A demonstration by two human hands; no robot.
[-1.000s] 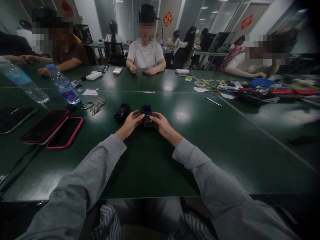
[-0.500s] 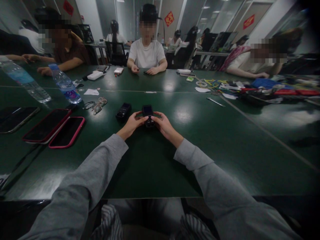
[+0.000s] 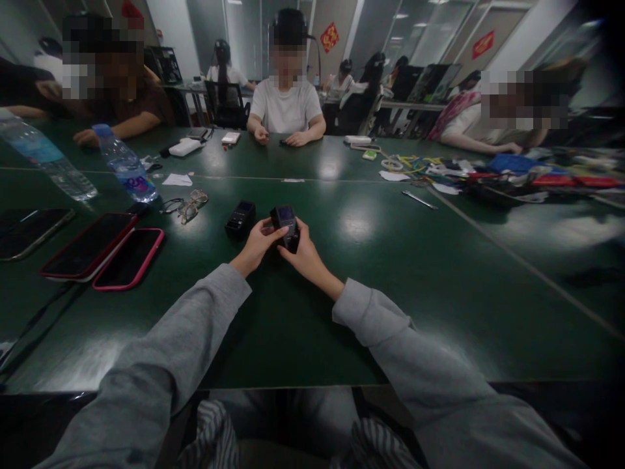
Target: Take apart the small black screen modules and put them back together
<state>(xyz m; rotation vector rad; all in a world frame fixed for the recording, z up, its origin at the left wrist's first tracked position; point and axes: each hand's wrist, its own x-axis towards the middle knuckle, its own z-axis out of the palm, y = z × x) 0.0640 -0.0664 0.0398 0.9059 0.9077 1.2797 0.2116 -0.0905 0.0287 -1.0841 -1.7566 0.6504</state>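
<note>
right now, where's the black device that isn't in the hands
In the head view, the loose black device sits left of centre on the green table, between the glasses and the left hand.

Tabletop (image 3: 317, 332): dark green. Handheld device (image 3: 288, 221): black; screen (image 3: 284, 213) bluish-dark. Second device (image 3: 240, 219): black. Sleeves (image 3: 188, 332): plain grey. Lap cloth (image 3: 213, 426): grey-white stripes. Smaller phone (image 3: 129, 259): pinkish-red edging. Bottle cap (image 3: 102, 131): blue. Diamond wall sign (image 3: 329, 37): red, gold motif.

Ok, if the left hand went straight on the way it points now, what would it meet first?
The black device that the left hand and right hand both hold. Just beyond it, the right hand's fingers seem to come next, though depth there is unclear.
</note>
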